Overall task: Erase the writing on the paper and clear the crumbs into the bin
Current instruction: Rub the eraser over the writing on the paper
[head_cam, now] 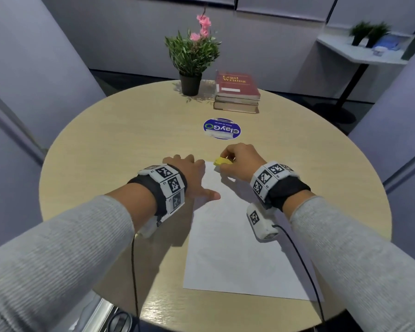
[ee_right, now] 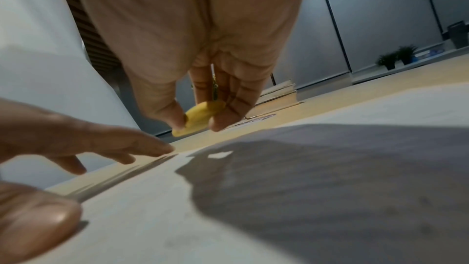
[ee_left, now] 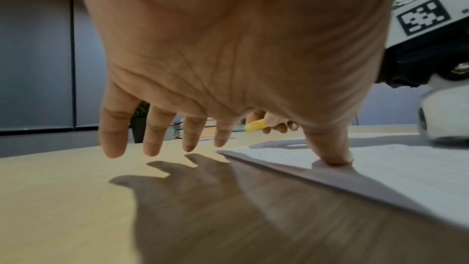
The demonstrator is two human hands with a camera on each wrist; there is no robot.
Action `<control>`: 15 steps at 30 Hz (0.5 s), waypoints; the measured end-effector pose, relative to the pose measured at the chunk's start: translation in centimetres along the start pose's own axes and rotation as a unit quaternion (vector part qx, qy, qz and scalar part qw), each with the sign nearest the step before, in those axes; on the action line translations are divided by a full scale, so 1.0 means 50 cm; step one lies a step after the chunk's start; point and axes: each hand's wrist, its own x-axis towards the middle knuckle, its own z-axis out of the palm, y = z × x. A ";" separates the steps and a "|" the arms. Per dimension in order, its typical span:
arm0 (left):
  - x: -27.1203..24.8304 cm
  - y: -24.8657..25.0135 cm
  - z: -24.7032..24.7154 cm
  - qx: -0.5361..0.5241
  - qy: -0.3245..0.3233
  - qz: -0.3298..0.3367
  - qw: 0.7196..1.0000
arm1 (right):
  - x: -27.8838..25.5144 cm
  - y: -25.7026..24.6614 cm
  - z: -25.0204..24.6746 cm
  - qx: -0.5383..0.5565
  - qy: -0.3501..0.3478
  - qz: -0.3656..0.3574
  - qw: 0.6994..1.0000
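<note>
A white sheet of paper (head_cam: 228, 248) lies on the round wooden table (head_cam: 101, 149), with faint pencil marks on it. My right hand (head_cam: 240, 161) pinches a yellow eraser (head_cam: 222, 161) between thumb and fingers, just above the paper's far edge; the eraser (ee_right: 200, 116) hangs clear of the sheet (ee_right: 228, 218) in the right wrist view. My left hand (head_cam: 189, 176) is spread at the paper's far left corner. Its thumb (ee_left: 330, 148) presses the paper (ee_left: 393, 168) while the other fingers (ee_left: 152, 140) hover over the table (ee_left: 76, 198). The yellow eraser (ee_left: 256, 124) shows behind the palm.
A potted plant with pink flowers (head_cam: 192, 58) and a stack of books (head_cam: 236, 92) stand at the table's far side. A round blue sticker (head_cam: 222, 128) lies just beyond my hands. A side shelf with small plants (head_cam: 367, 34) stands at the back right. No bin is in view.
</note>
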 end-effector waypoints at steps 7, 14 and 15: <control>0.009 -0.020 0.004 -0.066 -0.077 -0.034 0.994 | 0.014 -0.017 0.019 0.004 0.008 -0.038 0.999; 0.016 -0.022 0.007 -0.058 -0.089 -0.036 0.994 | 0.034 -0.044 0.054 -0.091 -0.009 -0.044 0.995; 0.015 -0.022 0.006 -0.059 -0.089 -0.034 0.994 | 0.033 -0.043 0.055 -0.093 -0.005 -0.041 0.995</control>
